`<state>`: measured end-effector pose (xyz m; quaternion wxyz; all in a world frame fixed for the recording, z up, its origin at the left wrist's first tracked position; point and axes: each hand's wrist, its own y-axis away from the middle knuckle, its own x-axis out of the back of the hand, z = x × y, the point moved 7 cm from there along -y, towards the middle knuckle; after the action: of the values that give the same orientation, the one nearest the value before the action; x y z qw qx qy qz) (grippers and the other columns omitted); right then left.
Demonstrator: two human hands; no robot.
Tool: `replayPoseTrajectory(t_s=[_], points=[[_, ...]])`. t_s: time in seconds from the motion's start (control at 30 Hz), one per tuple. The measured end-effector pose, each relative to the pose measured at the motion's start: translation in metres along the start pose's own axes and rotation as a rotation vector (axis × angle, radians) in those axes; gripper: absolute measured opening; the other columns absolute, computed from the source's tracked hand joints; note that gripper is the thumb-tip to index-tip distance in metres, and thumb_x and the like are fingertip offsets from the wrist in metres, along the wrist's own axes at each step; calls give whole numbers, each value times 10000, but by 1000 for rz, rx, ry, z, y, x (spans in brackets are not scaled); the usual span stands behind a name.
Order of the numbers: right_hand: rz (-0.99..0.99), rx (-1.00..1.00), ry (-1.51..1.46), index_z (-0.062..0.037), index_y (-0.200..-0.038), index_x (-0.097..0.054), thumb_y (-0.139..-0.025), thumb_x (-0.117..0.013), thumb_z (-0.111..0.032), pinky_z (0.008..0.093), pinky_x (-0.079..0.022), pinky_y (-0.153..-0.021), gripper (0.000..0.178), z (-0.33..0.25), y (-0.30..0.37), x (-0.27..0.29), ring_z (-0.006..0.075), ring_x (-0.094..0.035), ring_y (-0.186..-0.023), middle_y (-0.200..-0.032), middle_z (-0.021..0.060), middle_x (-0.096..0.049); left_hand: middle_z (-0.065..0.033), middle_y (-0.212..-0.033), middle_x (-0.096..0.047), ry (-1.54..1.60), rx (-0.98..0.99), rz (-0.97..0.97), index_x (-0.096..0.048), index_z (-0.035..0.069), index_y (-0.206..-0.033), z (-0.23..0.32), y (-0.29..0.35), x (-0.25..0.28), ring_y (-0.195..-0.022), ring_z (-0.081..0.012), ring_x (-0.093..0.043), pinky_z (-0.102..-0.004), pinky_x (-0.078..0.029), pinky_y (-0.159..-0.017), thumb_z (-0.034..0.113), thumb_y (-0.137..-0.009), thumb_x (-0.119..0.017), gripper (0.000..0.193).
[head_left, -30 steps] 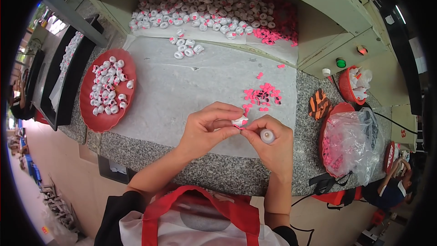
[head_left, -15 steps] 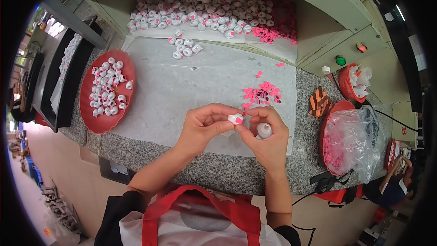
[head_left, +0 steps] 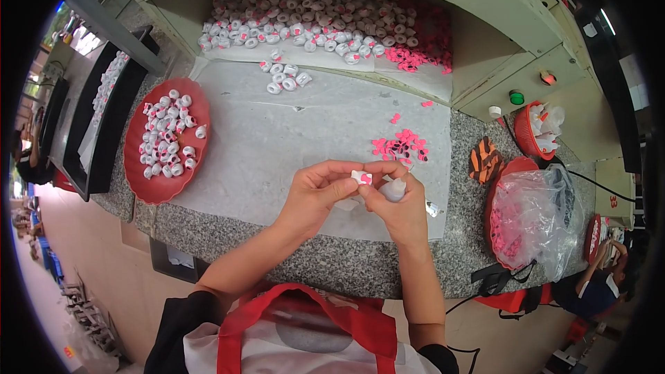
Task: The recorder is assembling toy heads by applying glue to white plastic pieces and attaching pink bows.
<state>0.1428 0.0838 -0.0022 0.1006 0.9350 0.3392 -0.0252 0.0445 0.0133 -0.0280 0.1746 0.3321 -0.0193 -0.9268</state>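
Above the paper sheet, my left hand point(head_left: 316, 194) pinches a small white moulded piece point(head_left: 357, 175) with a pink bow-shaped patch on it. The fingertips of my right hand point(head_left: 403, 213) press at the other side of the same piece. A small whitish squeeze bottle point(head_left: 395, 190) is tucked in my right hand, its nozzle hidden among the fingers. Just beyond my hands lie loose pink bow-shaped pieces point(head_left: 409, 142), some with dark undersides.
On the left is a red scalloped tray point(head_left: 181, 185) of white pieces. More white pieces point(head_left: 289, 83) lie on the paper sheet point(head_left: 235, 145), below a hooded shelf heaped with others. On the right are a plastic bag point(head_left: 547, 215), striped cloth point(head_left: 486, 161) and red basket point(head_left: 528, 140).
The white piece has turned a little between my fingertips. The bottle in my right hand has tilted and shifted slightly left. The camera view has moved a little.
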Motion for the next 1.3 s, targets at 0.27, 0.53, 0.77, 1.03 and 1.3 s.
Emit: replayPoseTrajectory(t_s=[0.27,0.53,0.77,1.03,1.3], points=[[-19,121,10,-5,-912,-556,-683,-577,76,178,-408,-501,244,-3,3,0,66,-506,-616,-813,32,-537,-119,-944,-598,-151,-100,16,-543,-24,-994,9,8,-7,-869,-164,-573,-284,-469,-763,4,-798,-548,198],[-34,-32,-16,-17,-896,-573,-678,-601,33,209,-418,-646,227,9,0,0,80,-512,-735,-859,33,-548,-113,-925,-601,-172,-107,52,-540,-21,-999,7,5,-3,-846,-157,-579,-271,-471,-754,27,-803,-550,202],[10,283,273,-3,-922,-568,-621,-701,28,208,-443,-608,330,-25,7,0,76,-542,-638,-887,63,-572,-95,-883,-603,28,131,72,-535,-17,-1007,-2,4,5,-783,-146,-600,-234,-504,-681,78,-822,-542,208],[-137,175,-102,11,-844,-582,-686,-662,19,207,-423,-503,177,-19,6,2,111,-551,-649,-837,80,-576,-120,-866,-602,-239,-103,-148,-459,-21,-1083,25,13,-19,-749,-191,-613,-269,-511,-650,3,-789,-566,314],[-69,59,-194,1,-829,-566,-707,-653,6,198,-431,-489,149,-9,4,0,98,-542,-641,-836,89,-574,-153,-901,-589,-203,-106,-77,-483,-17,-969,25,10,-16,-776,-184,-606,-273,-504,-641,-6,-784,-571,205]])
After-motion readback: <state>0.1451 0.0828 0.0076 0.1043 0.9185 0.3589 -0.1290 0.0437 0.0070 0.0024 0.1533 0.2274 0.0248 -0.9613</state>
